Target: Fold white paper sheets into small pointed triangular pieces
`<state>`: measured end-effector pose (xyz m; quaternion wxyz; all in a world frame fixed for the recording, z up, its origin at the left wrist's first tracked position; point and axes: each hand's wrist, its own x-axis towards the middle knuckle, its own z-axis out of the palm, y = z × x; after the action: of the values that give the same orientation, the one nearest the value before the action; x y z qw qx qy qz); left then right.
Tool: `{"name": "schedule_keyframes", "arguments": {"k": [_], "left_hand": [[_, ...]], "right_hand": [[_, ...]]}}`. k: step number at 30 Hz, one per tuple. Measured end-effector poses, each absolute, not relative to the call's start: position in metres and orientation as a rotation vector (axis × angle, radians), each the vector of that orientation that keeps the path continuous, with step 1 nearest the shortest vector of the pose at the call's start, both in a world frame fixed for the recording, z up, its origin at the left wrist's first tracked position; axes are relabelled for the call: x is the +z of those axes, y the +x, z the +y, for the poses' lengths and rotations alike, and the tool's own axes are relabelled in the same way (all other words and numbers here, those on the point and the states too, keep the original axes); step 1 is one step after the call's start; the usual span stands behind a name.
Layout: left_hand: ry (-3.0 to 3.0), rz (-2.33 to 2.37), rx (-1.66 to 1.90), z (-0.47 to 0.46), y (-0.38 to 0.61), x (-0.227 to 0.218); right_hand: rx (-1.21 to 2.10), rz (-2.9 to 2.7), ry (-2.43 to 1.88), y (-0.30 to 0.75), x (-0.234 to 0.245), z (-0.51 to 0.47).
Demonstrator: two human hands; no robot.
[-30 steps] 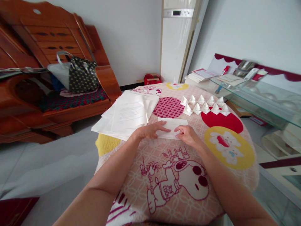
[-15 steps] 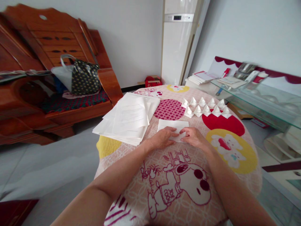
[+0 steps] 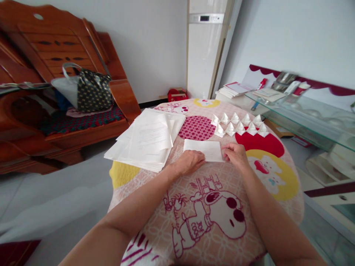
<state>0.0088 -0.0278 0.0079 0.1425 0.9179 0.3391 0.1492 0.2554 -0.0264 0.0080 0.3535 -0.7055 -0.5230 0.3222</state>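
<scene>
Paper point(image 3: 212, 149) | left grip point(image 3: 191, 162): palm-down atop | right grip point(image 3: 234, 155): curled at edge

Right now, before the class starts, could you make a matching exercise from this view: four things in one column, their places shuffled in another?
Things
1. Rectangular paper
2. Paper stack
3. Pointed paper shapes
4. Patterned bag

Places
A. On the wooden bench
B. In two rows
C. Nearest the hands
D. Left side of the table

Pairs: 1-C, 2-D, 3-B, 4-A
</scene>
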Motion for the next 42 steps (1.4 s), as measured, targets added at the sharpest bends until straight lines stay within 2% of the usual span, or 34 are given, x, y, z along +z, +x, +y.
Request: {"name": "schedule_keyframes", "arguments": {"k": [6,11,18,29,36,42], "left_hand": [[2.368,1.326,0.785,-0.021,0.002,0.013],[2.180,1.296,0.884,-0.015,-0.004,0.010],[2.205,1.295,1.028,-0.019,-0.002,0.011],[2.189,1.275,1.040,-0.018,-0.002,0.009],[2.200,1.257,1.067,-0.016,-0.001,0.006],[2.191,1.250,1.038,-0.017,-0.002,0.006]], "right_hand": [[0.779,-1.299,-1.673,0.250,0.003,-0.027],[0.432,-1.581,-1.500,0.239,0.010,-0.035],[0.095,-1.813,-1.321,0.230,0.009,-0.039],[0.005,-1.842,-1.324,0.227,0.011,-0.043],[-0.092,-1.831,-1.112,0.231,0.001,-0.036],[-0.127,-1.835,-1.096,0.230,-0.004,-0.034]]}}
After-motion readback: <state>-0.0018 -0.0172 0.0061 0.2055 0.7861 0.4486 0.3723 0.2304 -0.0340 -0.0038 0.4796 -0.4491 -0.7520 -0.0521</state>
